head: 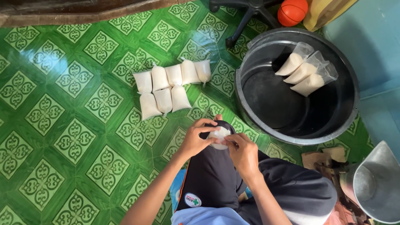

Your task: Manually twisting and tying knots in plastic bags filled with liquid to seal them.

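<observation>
Tied bags on the floor: eight, five in the back row [174, 76] and three in the front row [163, 102].
Bags in the tub: three [307, 68], leaning on the wall.
Bags in the hands: one [219, 136].
Black tubs: one [250, 104].
Metal buckets: one [381, 166].
Orange balls: one [292, 11].
Hands: two, left [196, 139] and right [243, 155].

Seen from above, a seated person's left hand [196, 139] and right hand [243, 154] pinch a small white filled bag [219, 136] over one knee; eight tied bags [168, 87] lie in two rows on the green patterned floor [62, 125]; three open bags [308, 71] lean inside a black tub [250, 104]; a metal bucket [381, 175] stands at right.
</observation>
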